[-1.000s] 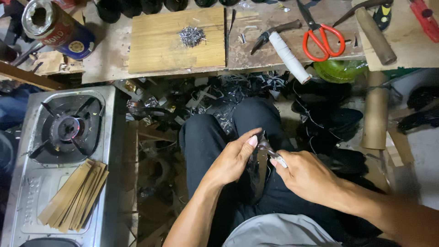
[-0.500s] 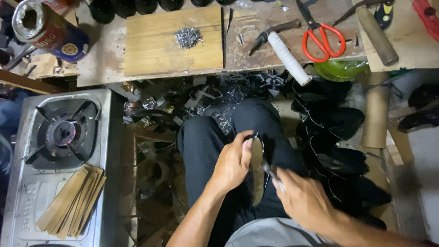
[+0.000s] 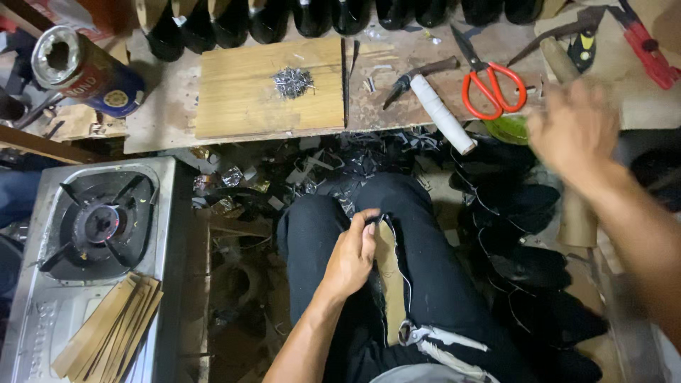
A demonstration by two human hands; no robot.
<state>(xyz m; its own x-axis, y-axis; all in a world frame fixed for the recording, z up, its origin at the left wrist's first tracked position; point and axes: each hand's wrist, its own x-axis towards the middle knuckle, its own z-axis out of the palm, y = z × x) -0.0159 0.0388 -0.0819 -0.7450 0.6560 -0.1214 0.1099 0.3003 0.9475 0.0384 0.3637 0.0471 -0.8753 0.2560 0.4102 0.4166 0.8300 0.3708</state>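
The left hand (image 3: 351, 259) presses a flat tan shoe sole (image 3: 389, 280) against the black trousers on the lap, fingers curled on its edge. The right hand (image 3: 574, 131) is blurred, open and empty, up near the red-handled scissors (image 3: 489, 81). With one hand holding, the sole could slip off the knee.

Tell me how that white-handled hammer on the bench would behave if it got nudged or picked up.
The hammer would probably feel head-heavy, its dark metal head sitting at one end. The white-wrapped round handle might roll or pivot if nudged, and its end juts past the edge of the bench, so it could tip off. The wrapping likely gives decent grip.
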